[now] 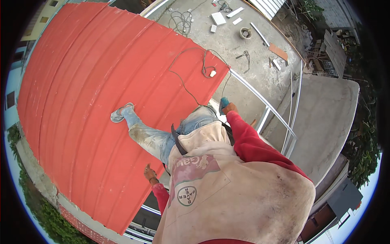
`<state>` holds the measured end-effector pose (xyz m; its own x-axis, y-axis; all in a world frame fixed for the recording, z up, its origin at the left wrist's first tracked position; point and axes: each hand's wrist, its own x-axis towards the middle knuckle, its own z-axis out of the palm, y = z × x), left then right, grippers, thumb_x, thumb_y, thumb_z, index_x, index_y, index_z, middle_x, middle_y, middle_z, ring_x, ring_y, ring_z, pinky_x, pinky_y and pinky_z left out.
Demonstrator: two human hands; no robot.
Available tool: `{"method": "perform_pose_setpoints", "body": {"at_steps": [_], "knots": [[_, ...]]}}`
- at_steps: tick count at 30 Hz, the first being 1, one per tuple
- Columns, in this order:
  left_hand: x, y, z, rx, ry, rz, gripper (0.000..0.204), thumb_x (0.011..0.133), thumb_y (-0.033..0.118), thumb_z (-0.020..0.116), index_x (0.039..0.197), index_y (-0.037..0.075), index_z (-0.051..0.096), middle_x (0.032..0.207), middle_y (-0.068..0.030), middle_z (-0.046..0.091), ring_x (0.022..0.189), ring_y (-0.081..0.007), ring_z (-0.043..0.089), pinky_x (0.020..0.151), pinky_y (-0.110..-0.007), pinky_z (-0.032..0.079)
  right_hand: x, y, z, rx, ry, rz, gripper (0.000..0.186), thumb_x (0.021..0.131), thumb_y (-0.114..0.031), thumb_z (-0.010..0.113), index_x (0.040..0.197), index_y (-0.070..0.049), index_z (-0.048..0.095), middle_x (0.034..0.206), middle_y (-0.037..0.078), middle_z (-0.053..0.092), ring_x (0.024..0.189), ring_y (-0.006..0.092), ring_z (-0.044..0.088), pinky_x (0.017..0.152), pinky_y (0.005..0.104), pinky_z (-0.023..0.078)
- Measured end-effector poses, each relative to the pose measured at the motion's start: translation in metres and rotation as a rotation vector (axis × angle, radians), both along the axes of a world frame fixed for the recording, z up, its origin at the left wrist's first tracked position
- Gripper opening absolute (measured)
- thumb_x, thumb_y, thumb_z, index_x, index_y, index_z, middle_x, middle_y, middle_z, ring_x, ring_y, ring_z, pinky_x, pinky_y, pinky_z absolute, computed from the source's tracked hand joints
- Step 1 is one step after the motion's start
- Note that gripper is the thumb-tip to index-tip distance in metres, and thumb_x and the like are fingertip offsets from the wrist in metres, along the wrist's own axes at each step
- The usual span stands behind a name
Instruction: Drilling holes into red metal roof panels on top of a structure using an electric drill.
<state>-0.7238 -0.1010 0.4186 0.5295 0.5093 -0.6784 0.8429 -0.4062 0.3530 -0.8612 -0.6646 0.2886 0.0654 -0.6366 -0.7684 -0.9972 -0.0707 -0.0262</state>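
Observation:
My right hand (231,107) is wrapped round a teal power tool (224,103), held beside my hip past the edge of the red metal roofing sheet (89,110). A dark cord (185,83) loops over the sheet near the tool; its exact join is too small to make out. My left hand (150,172) hangs over the near part of the sheet with its fingers apart and nothing in them. Whether it touches the sheet I cannot tell. My shoe (122,112) stands on the ribbed surface, below a stained jeans leg.
A white plug or connector (213,73) lies on the sheet's far corner. Bare metal framing (260,99) runs along its right side. On the concrete floor (227,44) beyond lie a bucket (245,33), tangled cable (181,22), white offcuts (218,18) and an orange board (278,52).

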Motion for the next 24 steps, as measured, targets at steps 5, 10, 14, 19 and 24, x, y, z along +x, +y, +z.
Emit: {"method": "perform_pose_setpoints", "body": {"at_steps": [5, 10, 14, 19, 24], "knots": [[0.051, -0.001, 0.027, 0.071, -0.147, -0.096, 0.036, 0.103, 0.035, 0.051, 0.103, 0.009, 0.076, 0.056, 0.0032, 0.039, 0.042, -0.0098, 0.038, 0.037, -0.032, 0.032, 0.002, 0.017, -0.002, -0.024, -0.050, -0.083, 0.029, 0.082, -0.021, 0.070, 0.103, -0.002, 0.075, 0.112, 0.024, 0.074, 0.108, 0.0371, 0.072, 0.092, 0.0463, 0.058], [0.101, 0.014, 0.017, 0.427, -0.493, -0.525, 0.044, 0.103, 0.037, 0.050, 0.102, 0.002, 0.076, 0.082, -0.0101, 0.072, 0.070, -0.0239, 0.063, 0.064, -0.041, 0.049, 0.017, 0.023, 0.020, 0.002, -0.148, -0.123, 0.037, 0.084, -0.019, 0.067, 0.115, 0.001, 0.067, 0.114, 0.028, 0.072, 0.105, 0.0422, 0.071, 0.091, 0.0499, 0.058], [0.140, -0.058, 0.061, 0.403, -0.437, -0.604, 0.047, 0.103, 0.040, 0.050, 0.101, 0.001, 0.076, 0.097, -0.0153, 0.076, 0.082, -0.0275, 0.066, 0.071, -0.043, 0.049, 0.035, 0.030, 0.026, -0.013, -0.211, -0.114, 0.053, 0.083, -0.027, 0.074, 0.125, 0.000, 0.056, 0.110, 0.031, 0.070, 0.104, 0.0481, 0.069, 0.090, 0.0540, 0.056], [0.163, -0.112, 0.090, 0.378, -0.335, -0.917, 0.044, 0.105, 0.041, 0.053, 0.098, 0.004, 0.077, 0.077, -0.0116, 0.067, 0.069, -0.0203, 0.058, 0.064, -0.040, 0.045, 0.057, 0.027, 0.028, 0.050, -0.295, -0.099, 0.053, 0.084, -0.026, 0.071, 0.127, -0.001, 0.055, 0.109, 0.032, 0.070, 0.102, 0.0486, 0.069, 0.090, 0.0547, 0.055], [0.157, -0.118, 0.109, 0.408, -0.340, -0.948, 0.040, 0.105, 0.037, 0.055, 0.096, 0.005, 0.077, 0.066, -0.0070, 0.057, 0.062, -0.0152, 0.049, 0.058, -0.036, 0.040, 0.064, 0.012, 0.014, 0.037, -0.264, -0.071, 0.047, 0.084, -0.023, 0.072, 0.124, -0.002, 0.057, 0.109, 0.029, 0.071, 0.102, 0.0468, 0.070, 0.089, 0.0541, 0.056]]}}
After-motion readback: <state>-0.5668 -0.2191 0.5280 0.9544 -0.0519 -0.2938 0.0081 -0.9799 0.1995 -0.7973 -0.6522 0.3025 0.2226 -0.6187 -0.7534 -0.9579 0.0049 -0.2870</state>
